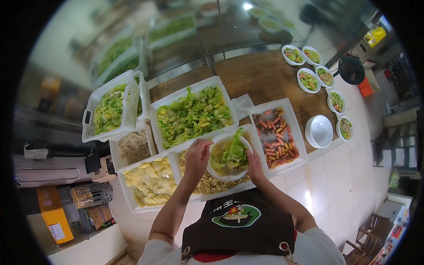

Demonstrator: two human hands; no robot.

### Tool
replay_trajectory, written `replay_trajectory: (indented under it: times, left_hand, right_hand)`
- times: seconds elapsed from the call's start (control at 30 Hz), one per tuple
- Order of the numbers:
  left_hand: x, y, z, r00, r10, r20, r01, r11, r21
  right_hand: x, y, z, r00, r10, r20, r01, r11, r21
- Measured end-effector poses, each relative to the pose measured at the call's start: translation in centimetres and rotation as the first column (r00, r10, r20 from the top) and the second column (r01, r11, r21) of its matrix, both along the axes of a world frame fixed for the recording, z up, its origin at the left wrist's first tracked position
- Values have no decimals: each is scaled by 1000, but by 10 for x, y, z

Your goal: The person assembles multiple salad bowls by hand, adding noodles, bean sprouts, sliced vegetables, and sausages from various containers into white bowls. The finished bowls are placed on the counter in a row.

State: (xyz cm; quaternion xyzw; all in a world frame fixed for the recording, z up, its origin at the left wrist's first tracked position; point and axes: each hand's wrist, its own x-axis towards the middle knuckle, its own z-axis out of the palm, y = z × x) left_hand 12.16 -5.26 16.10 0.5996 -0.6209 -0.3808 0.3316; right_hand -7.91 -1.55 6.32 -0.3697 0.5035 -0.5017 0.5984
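A white bowl point(213, 171) of chopped green lettuce point(235, 152) is held above a tray of brown shredded food point(212, 184). My right hand point(255, 165) grips the bowl's right rim, thumb on top. At the bowl's left rim is my left hand point(197, 158), its fingers curled together; whether anything is in them is hidden. Just beyond the bowl stands a large white tray point(155, 132) heaped with chopped lettuce. To the right, a white tray point(295, 115) holds small pink and brown sausages point(280, 140). Pale yellow slices point(150, 182) fill the tray near my left forearm.
A white basket point(90, 118) of lettuce and a tray of pale shreds point(132, 145) stand at the left. Stacked empty white bowls point(319, 131) sit right of the sausages. Several filled bowls point(308, 80) line the table's far right edge. A glass panel point(176, 31) rises behind the wooden table point(260, 81).
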Motion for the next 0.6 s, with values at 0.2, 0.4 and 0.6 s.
replay_trajectory:
  times: [0.2, 0.4, 0.6]
  left_hand:
    - [-44, 1, -24, 897, -132, 421, 297, 887, -354]
    - [-31, -17, -58, 986, -163, 37, 162, 986, 42]
    - [-41, 35, -67, 925, -365, 100, 378, 869, -319]
  right_hand:
    - [7, 13, -18, 994, 106, 4, -106, 994, -39]
    - [-6, 17, -15, 955, 238, -177, -253, 965, -69]
    - [-37, 35, -24, 997, 48, -64, -32, 972, 232]
